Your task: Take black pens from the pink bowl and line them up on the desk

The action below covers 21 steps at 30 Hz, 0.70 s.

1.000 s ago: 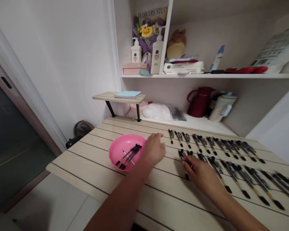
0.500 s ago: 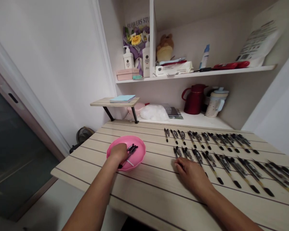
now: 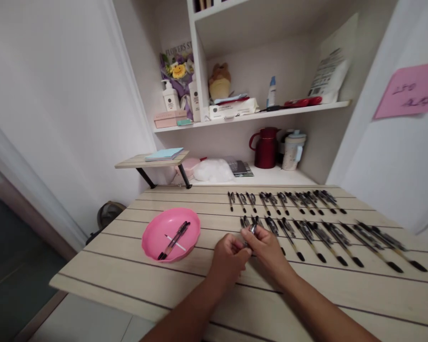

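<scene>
My left hand (image 3: 229, 259) and my right hand (image 3: 266, 245) meet over the pale slatted table (image 3: 128, 270), both closed on one black pen (image 3: 251, 230) whose top sticks up between the fingers. To their left sits a pink bowl (image 3: 154, 231) holding a couple of black pens (image 3: 174, 240) and a thin white refill. To the right, two rows of black pens (image 3: 306, 216) lie side by side across the table, with several in each row.
A small riser shelf with a blue notebook (image 3: 163, 154) stands at the table's back left. Behind are a dark red jug (image 3: 266, 147), a white cup (image 3: 293, 150) and a wall shelf with bottles, boxes and a plush toy. A pink note (image 3: 410, 90) hangs at right.
My left hand has left the pink bowl and come right to join my right hand. A pen is now held up between both hands. The camera has swung right.
</scene>
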Each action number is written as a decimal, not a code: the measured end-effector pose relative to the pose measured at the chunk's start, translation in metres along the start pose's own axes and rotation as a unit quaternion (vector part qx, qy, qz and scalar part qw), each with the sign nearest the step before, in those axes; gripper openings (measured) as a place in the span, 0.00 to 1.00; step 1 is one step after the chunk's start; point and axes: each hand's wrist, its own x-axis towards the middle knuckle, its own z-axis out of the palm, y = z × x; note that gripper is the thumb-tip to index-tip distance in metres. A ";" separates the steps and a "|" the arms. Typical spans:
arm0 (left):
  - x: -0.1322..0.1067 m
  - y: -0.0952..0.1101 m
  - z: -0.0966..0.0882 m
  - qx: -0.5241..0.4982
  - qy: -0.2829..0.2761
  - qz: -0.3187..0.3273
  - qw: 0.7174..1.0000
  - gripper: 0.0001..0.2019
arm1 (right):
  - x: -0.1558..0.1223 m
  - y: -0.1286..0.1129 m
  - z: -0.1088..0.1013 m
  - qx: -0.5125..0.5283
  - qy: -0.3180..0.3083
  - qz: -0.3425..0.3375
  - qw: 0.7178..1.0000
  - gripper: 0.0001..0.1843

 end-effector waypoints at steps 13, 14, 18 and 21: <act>0.010 0.014 -0.011 -0.218 -0.234 -0.133 0.938 0.11 | 0.002 -0.004 0.001 0.084 0.018 0.058 0.995 0.23; 0.011 0.015 -0.014 -0.244 -0.263 -0.162 0.919 0.12 | 0.000 -0.006 0.001 0.085 0.020 0.047 0.995 0.23; 0.015 0.015 -0.018 -0.262 -0.299 -0.171 0.901 0.11 | -0.001 -0.013 -0.001 0.101 -0.011 0.036 0.994 0.23; 0.020 0.007 -0.011 -0.225 -0.230 -0.096 0.942 0.11 | 0.005 -0.008 -0.004 0.100 -0.003 0.010 0.995 0.22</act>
